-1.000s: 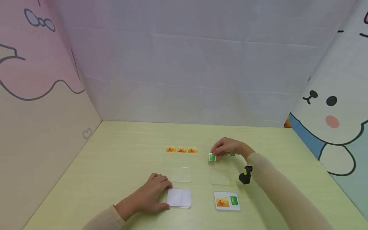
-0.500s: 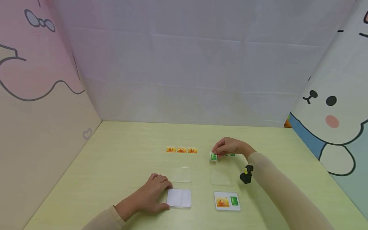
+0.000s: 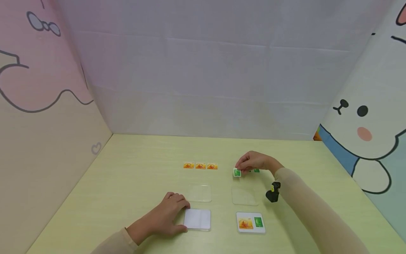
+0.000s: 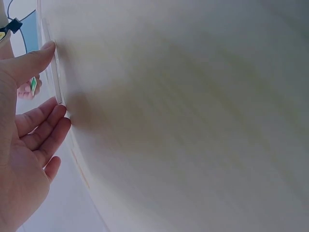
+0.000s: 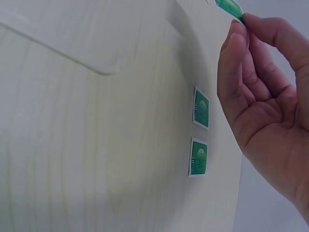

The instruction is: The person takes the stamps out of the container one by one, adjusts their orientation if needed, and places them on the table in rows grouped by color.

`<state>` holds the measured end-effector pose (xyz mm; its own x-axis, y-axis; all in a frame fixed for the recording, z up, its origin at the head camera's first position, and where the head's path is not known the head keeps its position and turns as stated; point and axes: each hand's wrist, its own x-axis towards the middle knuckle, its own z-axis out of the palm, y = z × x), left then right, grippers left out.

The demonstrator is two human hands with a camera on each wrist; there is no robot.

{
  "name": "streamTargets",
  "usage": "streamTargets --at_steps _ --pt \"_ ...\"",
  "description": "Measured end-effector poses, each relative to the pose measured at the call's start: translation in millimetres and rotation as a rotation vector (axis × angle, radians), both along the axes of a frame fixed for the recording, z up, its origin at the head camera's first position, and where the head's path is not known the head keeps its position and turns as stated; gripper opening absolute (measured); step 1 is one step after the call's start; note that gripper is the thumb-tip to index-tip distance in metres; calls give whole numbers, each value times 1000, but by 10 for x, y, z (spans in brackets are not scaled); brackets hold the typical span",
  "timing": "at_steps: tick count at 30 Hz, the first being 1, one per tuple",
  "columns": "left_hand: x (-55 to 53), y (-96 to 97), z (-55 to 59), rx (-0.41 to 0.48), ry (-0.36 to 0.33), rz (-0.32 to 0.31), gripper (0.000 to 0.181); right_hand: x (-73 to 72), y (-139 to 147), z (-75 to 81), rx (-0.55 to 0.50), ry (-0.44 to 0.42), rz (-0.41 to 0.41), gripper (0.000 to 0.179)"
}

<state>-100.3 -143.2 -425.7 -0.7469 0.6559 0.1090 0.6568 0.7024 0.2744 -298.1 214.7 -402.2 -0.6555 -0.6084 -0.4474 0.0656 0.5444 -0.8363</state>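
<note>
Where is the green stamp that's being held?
In the head view, the green stamp is pinched by the right hand, right of the orange stamps.

The head camera looks forward and down from farthest away. The wrist cameras peek close past the left hand (image 3: 167,216) and right hand (image 5: 270,108). Head and right wrist both see green stamps (image 5: 201,108).

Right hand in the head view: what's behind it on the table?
Two green stamps. Only parts show past the right hand; the right wrist view shows both faces. Whatever else the hand covers on the table can't be seen there.
</note>
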Motion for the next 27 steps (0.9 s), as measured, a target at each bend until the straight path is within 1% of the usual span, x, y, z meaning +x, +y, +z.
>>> streamTargets --at_steps 5,13,17,23,27 --pt "-4 -7 -17 4 -8 3 45 -18 13 -15 2 6 6 26" --pt "-20 -8 -35 0 -26 -2 45 -38 38 -49 8 6 -14 25" --pt "-33 -12 -62 -2 -23 0 45 -48 45 -66 9 9 -16 26" --pt "-64 -14 -81 -23 -43 14 47 -69 58 -77 -1 31 -19 26" --pt "-80 -24 -88 -20 -39 6 46 -83 69 -96 -3 42 -14 27"
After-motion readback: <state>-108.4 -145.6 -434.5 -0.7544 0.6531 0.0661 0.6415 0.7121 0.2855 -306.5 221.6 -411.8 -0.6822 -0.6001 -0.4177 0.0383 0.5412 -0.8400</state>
